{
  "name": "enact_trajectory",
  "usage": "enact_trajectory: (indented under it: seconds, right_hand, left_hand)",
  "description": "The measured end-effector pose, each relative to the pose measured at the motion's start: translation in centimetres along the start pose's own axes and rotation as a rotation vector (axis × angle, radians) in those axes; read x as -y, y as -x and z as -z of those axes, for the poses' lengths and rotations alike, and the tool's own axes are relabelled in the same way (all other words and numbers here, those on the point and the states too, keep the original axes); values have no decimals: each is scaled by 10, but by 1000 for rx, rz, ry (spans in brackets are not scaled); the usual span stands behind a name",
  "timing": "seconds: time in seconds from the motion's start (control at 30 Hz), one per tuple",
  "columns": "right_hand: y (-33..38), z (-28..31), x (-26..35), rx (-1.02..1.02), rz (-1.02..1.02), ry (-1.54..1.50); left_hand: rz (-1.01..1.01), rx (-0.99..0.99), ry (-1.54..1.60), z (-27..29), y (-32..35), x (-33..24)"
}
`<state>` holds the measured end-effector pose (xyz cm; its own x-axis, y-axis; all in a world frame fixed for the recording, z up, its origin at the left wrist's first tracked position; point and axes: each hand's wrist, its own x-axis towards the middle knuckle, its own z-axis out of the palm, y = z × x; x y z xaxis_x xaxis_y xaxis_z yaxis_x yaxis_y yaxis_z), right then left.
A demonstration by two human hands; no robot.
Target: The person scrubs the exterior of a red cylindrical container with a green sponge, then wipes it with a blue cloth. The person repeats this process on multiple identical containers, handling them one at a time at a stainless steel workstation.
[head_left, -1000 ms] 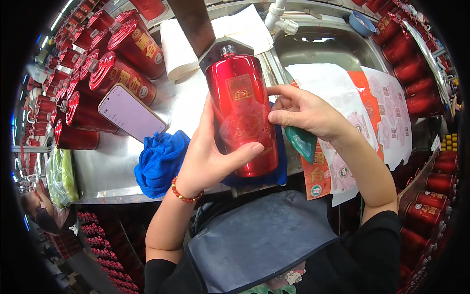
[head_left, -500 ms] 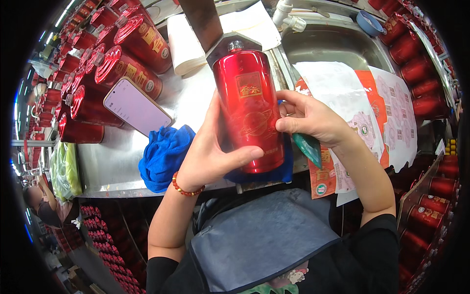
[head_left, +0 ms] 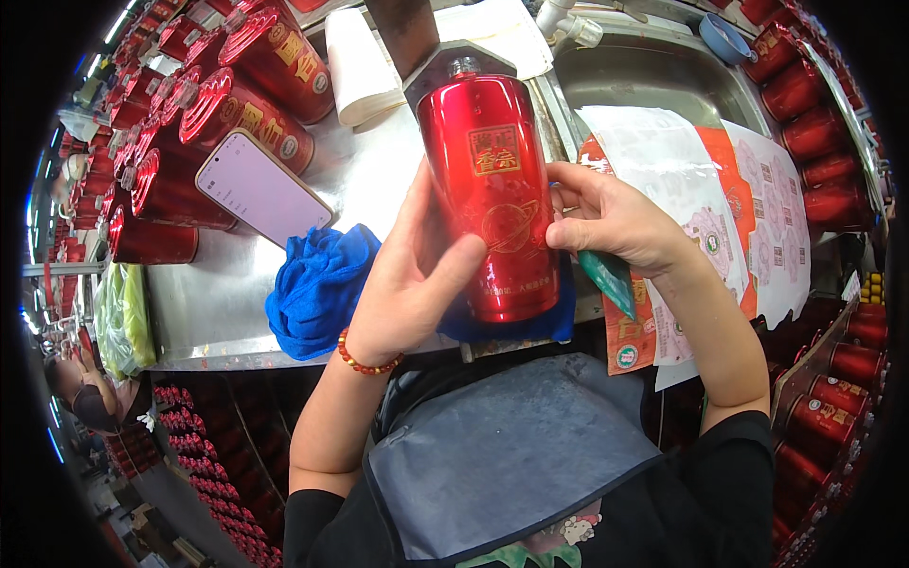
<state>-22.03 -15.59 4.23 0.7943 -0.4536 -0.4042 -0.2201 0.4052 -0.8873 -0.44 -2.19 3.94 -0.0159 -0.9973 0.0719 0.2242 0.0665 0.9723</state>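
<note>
A glossy red bottle (head_left: pixel 488 204) with gold decoration leans on a dark bracket, its neck against it and its base over a blue cloth (head_left: pixel 454 327). Round its left side goes my left hand (head_left: pixel 421 270), fingers behind and thumb on the front, closed on it. My right hand (head_left: pixel 615 222) is at the bottle's right edge, thumb and fingertips pinched there. From under that palm sticks a green pointed flat tool (head_left: pixel 606 284), which looks like a scraper; its upper part is hidden by the hand.
A phone (head_left: pixel 263 185) and a crumpled blue cloth (head_left: pixel 320 292) lie left, beside several red bottles (head_left: pixel 251 118). Right are printed sheets (head_left: pixel 701 218) in front of a metal sink (head_left: pixel 653 85) with a blue bowl (head_left: pixel 724 38). A paper roll (head_left: pixel 360 71) lies behind.
The bottle has turned slightly, so its gold panel and lower lettering show more fully. My left thumb has lifted from low on the bottle to higher up. The view has shifted a little.
</note>
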Motion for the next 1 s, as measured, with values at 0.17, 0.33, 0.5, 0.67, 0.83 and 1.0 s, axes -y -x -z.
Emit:
enact_trajectory:
  seconds: [0.17,0.33,0.5,0.67,0.83,1.0]
  right_hand:
    - [-4,0,-8,-18,56,-55]
    - [-2,-4,-9,-47,101,-57]
    - [-2,-4,-8,-44,87,-80]
    - [-4,-7,-10,-47,99,-92]
    - [-4,-6,-13,-56,118,-87]
    - [-4,-7,-12,-67,120,-74]
  left_hand:
    - [33,-26,10,-1,-1,0]
    - [-1,-7,-42,0,0,2]
    - [23,-64,-32,0,0,2]
    - [24,-118,-25,-7,1,6]
    - [30,-118,-27,-6,0,5]
    - [22,-129,-50,-5,0,7]
